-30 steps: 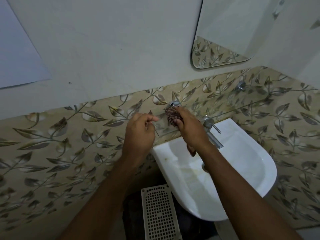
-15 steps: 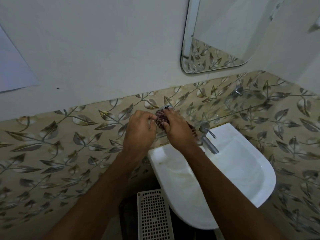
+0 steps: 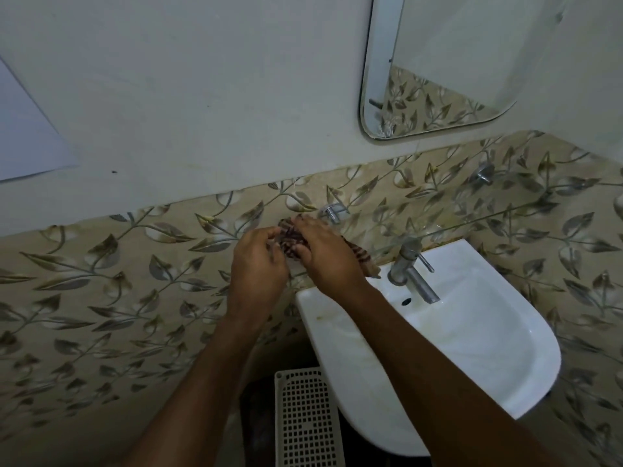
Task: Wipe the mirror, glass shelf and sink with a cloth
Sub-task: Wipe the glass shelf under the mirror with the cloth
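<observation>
Head view, taking the sink as the landmark: nearest the camera and low beside its left flank stands a pale plastic basket with a square-grid wall, upright, its contents out of sight; dark floor shows around it. Two bare forearms rise from the bottom edge, the right one crossing over the sink's left rim. The sink itself is glossy white ceramic, a rounded D-shape fixed to the wall, with faint yellowish staining on its left inner slope and a small dark overflow hole below the tap, a brushed-metal cylinder with a slanted spout and thin side lever at the basin's back edge. Just above the sink's back left corner the two hands meet. The right hand has its fingers curled down around a bunched cloth, brown with dark stripes, whose tail trails behind the wrist toward the tap. The left hand has curled fingers at the cloth's left end, seemingly pinching it. Behind them a clear glass shelf runs along the wall above the sink, held by round metal brackets. The wall there is beige tile printed with grey-brown leaves; above it plain whitish plaster. Higher, above the sink, hangs a rounded-corner mirror reflecting leafy tile.
</observation>
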### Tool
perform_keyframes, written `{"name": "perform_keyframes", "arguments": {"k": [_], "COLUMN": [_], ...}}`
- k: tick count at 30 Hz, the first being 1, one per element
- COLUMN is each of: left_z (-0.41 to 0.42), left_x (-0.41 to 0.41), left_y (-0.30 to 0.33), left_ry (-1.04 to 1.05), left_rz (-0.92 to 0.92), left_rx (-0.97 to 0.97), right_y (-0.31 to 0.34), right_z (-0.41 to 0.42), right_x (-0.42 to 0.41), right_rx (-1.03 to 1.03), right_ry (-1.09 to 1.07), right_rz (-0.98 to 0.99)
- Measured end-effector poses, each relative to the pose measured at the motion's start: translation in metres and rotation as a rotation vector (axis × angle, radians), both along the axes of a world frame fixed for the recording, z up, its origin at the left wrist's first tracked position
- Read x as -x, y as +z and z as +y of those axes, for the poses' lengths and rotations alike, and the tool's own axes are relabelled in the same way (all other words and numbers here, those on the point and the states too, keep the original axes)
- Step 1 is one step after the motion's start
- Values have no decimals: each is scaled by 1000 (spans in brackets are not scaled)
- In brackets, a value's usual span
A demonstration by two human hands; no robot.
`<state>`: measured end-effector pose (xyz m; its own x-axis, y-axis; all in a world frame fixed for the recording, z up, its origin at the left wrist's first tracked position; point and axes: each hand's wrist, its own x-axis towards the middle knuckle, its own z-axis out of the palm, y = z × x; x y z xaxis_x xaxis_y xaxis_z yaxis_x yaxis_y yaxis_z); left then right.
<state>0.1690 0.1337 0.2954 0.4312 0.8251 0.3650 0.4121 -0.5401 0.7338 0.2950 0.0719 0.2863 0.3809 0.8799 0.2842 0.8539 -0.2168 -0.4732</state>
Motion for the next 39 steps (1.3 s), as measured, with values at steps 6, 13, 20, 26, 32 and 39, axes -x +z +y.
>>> {"name": "perform_keyframes", "arguments": {"k": [6, 13, 20, 26, 32, 39], "left_z": [-3, -4, 5, 4, -10, -17], "left_x": [9, 4, 15, 6, -4, -25], "left_y": [0, 2, 0, 4, -2, 7], "left_ry": [1, -2, 10, -23, -159, -171], "left_rz": [-38, -57, -76, -78, 3, 111], "left_rx": [-13, 31, 84, 67, -43, -52], "right_y": [-6, -5, 0, -5, -5, -1], "right_z": [-25, -8, -23, -24, -54, -29], "right_x": [-19, 8, -24, 6, -28, -35], "right_rx": [-54, -32, -28, -20, 25, 73], "right_ry": [-6, 104, -64, 72, -45, -253], "right_rz": [53, 23, 90, 73, 74, 12]}}
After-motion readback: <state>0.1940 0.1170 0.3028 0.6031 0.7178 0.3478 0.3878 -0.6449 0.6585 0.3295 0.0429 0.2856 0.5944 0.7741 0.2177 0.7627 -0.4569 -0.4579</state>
